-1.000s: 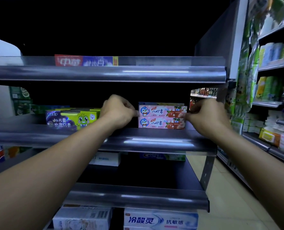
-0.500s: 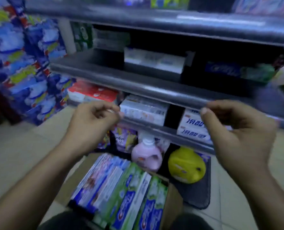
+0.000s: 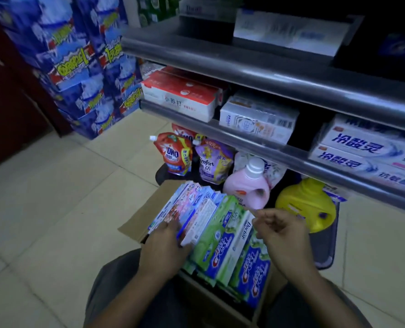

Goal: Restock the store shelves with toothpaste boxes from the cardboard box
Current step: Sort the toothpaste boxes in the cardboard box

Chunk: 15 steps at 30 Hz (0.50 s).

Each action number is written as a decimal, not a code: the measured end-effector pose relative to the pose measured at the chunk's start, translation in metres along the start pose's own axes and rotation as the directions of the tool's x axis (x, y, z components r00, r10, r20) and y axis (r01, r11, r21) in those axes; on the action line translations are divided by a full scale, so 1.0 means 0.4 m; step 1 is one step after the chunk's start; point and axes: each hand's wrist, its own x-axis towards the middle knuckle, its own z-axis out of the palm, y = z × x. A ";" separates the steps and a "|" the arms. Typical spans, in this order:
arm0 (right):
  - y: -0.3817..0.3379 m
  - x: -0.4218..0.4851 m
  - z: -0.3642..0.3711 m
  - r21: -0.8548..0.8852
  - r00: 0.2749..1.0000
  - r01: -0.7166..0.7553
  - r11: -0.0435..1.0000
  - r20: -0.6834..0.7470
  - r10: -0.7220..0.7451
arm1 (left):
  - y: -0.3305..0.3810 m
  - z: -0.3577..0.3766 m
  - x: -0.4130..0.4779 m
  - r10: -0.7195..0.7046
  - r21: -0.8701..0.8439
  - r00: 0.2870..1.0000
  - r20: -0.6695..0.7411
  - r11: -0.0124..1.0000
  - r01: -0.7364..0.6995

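Left fingers (image 3: 172, 227): on the left hand (image 3: 166, 245), tucked down among the pink-and-blue toothpaste boxes (image 3: 220, 235) at the left of the row. Pinching one or only resting on it, cannot tell.
Right fingers (image 3: 265, 217): on the right hand (image 3: 282, 233), loosely curled, holding nothing, just above the green boxes.
Toothpaste boxes: packed on edge in a row inside the cardboard box (image 3: 137, 223), pink-and-blue at left, green-and-blue at right.
Cardboard box: open, standing on the floor (image 3: 54, 209), one flap splayed to the left.
Floor: pale square tiles with thin dark joints.
Dark mat (image 3: 324, 245): on the tiles under the shelves (image 3: 244, 140), just behind the cardboard box. Carries a red pouch (image 3: 173, 155), a purple pouch (image 3: 214, 162), a pink bottle (image 3: 247, 188) and a yellow jug (image 3: 303, 204).
Shelves: grey metal front rails. Lowest tier stocked with red-and-white cartons (image 3: 180, 95), white cartons (image 3: 258, 117) and white-and-blue cartons (image 3: 367, 147) — tier above dim, with pale cartons.
Room: dim shop aisle, with a tall stack of blue packs (image 3: 85, 67) on the floor left of the shelves and a dark reddish panel (image 3: 7, 91) at far left.
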 end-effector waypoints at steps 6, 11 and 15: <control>0.011 -0.033 0.030 -0.120 0.996 -0.072 0.990 0.040 0.078 | -0.001 0.016 -0.039 0.085 0.015 0.994 -0.061 0.996 -0.085; 0.005 -0.057 0.051 -0.149 0.997 -0.057 0.987 0.036 0.063 | -0.024 0.028 -0.072 0.082 -0.066 0.995 -0.060 0.994 -0.086; 0.005 -0.072 0.082 -0.152 0.997 -0.021 0.988 0.072 0.032 | -0.028 0.025 -0.079 0.022 -0.196 0.996 -0.084 0.980 -0.038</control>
